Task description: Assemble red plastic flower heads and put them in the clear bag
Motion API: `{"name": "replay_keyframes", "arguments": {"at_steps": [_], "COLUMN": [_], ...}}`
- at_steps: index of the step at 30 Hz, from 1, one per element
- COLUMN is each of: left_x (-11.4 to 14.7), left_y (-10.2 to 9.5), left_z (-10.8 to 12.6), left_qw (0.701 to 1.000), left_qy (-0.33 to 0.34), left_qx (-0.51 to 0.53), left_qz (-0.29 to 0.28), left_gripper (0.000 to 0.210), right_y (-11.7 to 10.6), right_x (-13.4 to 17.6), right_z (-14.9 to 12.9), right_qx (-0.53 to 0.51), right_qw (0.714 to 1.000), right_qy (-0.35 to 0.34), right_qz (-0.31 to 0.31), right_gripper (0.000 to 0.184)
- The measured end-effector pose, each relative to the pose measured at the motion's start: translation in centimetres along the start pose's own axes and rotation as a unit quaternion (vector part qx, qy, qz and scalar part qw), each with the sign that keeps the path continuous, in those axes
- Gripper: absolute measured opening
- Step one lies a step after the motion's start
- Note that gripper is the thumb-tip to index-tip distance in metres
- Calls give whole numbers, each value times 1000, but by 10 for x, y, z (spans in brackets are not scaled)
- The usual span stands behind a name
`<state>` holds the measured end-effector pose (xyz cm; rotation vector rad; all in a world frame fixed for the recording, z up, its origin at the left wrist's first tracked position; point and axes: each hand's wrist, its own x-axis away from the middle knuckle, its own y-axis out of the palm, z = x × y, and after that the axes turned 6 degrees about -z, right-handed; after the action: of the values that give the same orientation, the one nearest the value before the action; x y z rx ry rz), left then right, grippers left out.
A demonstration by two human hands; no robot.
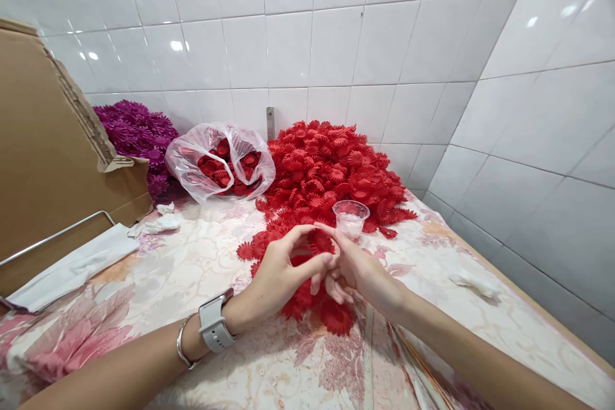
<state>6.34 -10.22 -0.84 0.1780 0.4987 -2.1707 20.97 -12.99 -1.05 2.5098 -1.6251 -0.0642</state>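
My left hand [288,266] and my right hand [358,262] meet over the table, with their fingertips touching. The fingers of both are bent and closed together, and whatever is pinched between them is hidden or too small to name. In the gap between the hands shows a red artificial flower piece [321,242]; I cannot tell if it is held or lies behind. Just under the right fingers is another red flower piece [337,318]. A clear plastic cup [350,219] with whitish contents stands just beyond my right hand.
Behind the hands rises a large pile of red flower pieces [327,170]. Left of it sit a clear plastic bag [185,173] of red pieces and a purple flower pile [137,138]. A cardboard box [62,122] stands far left. Thin sticks [418,368] lie below my right forearm.
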Motion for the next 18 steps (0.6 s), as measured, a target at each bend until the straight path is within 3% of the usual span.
{"name": "replay_keyframes", "arguments": {"at_steps": [5, 10, 18], "left_x": [-10, -8, -8], "left_y": [-10, -10, -7], "left_z": [-8, -1, -9], "left_qw": [994, 988, 990], "left_qy": [-15, 13, -41], "left_qx": [-94, -154, -137], "left_qz": [57, 13, 17], "left_gripper": [37, 24, 27], "right_y": [-7, -3, -5], "right_x": [-3, -2, -3], "right_z": [-1, 6, 8], "right_qx": [37, 145, 158], "right_qw": [997, 981, 980], "right_qy": [-6, -87, -75], "right_qz": [73, 96, 100], "right_gripper": [47, 40, 35]}}
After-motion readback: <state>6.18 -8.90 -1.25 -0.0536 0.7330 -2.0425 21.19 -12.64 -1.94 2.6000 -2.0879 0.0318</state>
